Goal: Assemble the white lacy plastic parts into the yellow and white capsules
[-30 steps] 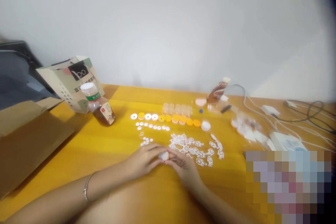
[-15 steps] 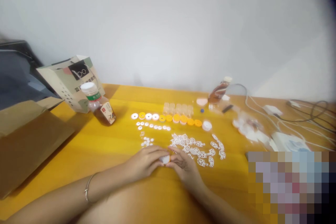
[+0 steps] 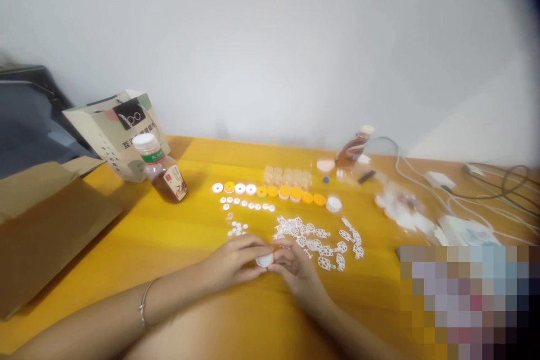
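Head view: yellow table (image 3: 169,236) against white wall (image 3: 270,39)

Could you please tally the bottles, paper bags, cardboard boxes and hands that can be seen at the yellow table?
Bottles: 2, one near the bag and one tilted at the far side
Paper bags: 1
Cardboard boxes: 1
Hands: 2, left hand and right hand, together on a small white round piece
Total: 6
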